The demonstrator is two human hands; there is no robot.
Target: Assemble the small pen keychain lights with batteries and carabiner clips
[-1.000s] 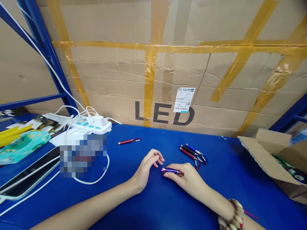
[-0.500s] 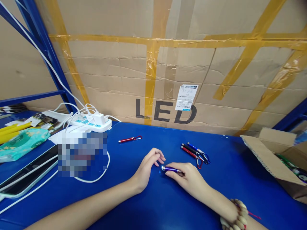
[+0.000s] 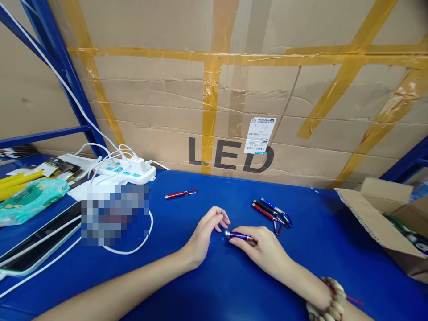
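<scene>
My right hand (image 3: 264, 250) grips a small purple keychain flashlight (image 3: 238, 235), its silver tip pointing left toward my left hand (image 3: 204, 234). My left hand rests on the blue table (image 3: 214, 285) with its fingers curled loosely, fingertips just beside the flashlight's tip, holding nothing. A small pile of similar flashlights (image 3: 272, 213) in red, black and blue lies just beyond my right hand. A single red flashlight (image 3: 181, 194) with a clip lies apart, further back to the left.
A large taped cardboard box marked LED (image 3: 234, 111) stands behind the table. An open cardboard box (image 3: 384, 223) sits at the right edge. On the left are a white power strip (image 3: 129, 171) with cables, a tablet (image 3: 36, 245) and a teal packet (image 3: 30, 200).
The purple glow at the flashlight's tip seen a second ago is gone. My hands have stayed in nearly the same place; the view shifted slightly.
</scene>
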